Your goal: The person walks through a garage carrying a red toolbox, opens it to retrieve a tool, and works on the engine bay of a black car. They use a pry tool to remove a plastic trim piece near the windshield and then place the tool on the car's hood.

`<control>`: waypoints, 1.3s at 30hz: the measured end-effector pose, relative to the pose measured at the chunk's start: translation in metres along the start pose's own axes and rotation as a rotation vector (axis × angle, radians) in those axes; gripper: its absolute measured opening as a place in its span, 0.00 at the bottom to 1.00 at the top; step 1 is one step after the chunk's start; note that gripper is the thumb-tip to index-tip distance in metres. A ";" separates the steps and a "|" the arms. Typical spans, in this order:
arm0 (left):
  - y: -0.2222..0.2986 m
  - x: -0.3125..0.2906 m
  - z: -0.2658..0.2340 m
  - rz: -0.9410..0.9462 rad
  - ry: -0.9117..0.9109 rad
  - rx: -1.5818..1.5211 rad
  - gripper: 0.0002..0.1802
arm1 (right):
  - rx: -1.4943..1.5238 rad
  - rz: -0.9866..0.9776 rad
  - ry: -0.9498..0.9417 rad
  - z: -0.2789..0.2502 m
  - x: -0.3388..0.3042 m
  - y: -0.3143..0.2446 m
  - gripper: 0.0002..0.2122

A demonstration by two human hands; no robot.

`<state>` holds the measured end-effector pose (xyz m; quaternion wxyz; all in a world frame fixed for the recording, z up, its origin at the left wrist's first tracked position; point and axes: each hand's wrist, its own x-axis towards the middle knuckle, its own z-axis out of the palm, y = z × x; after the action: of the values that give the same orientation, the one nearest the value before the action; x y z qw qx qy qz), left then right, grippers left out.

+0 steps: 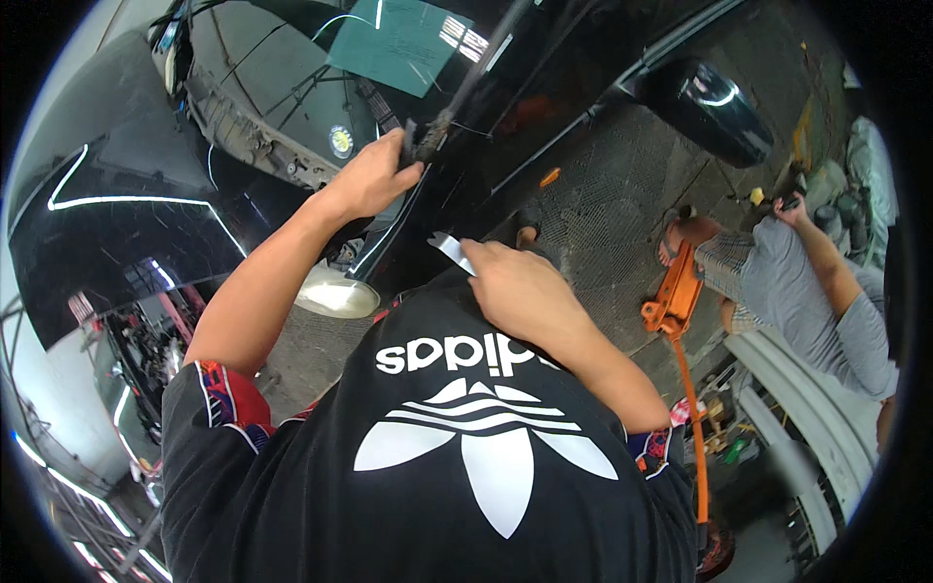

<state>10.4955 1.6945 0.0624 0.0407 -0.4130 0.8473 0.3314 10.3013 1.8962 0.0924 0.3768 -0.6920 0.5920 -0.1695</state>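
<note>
My left hand (374, 175) is closed at the edge of the black car body, beside the opening under the raised hood. Its thumb and fingers pinch a small dark flat piece (408, 143); whether this is loose or part of the car I cannot tell. Lower and to the right, my right hand (520, 287) grips a flat silver pry tool (451, 251) with a notched tip. That tip points up and left, close to the black fender (413, 238). The rest of the tool is hidden in my palm.
A pale headlight (337, 293) lies left of my chest, below the black hood (107, 194). The black side mirror (714, 112) juts out at upper right. On the floor to the right stand an orange floor jack (675, 291) and light-coloured panels (816, 408). Another person in grey (802, 282) sits nearby.
</note>
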 end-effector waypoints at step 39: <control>0.002 0.009 -0.006 -0.230 0.023 -0.247 0.19 | 0.658 0.008 -0.158 -0.123 0.155 0.087 0.18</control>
<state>10.4900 1.6857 0.0653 0.0175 -0.5128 0.7477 0.4216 10.1947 1.7085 0.0779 0.6252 -0.5419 0.4773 -0.2960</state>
